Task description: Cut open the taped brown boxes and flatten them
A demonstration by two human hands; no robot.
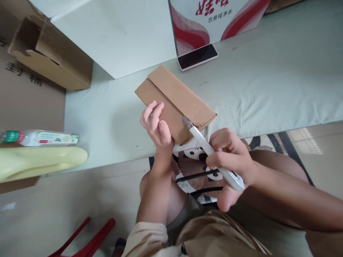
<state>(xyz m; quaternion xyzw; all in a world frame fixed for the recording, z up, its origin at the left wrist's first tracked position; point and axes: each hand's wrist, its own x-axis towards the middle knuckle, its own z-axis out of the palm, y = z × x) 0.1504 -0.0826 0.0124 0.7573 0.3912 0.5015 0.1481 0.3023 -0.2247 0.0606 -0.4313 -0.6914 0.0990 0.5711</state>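
I am holding a closed cardboard box [184, 96] at centre, its long seam running from ten o'clock to four. At its seven o'clock side, my left hand [157, 123] is gripping it, fingers bent and slightly parted. From four o'clock, my right hand [232, 157] is pinching a white knife [202, 139] between thumb and curled fingers, its metal tip resting at the seam. A phone [197, 57] is lying at one o'clock from the box; a bottle [50, 138] is lying between eight and nine.
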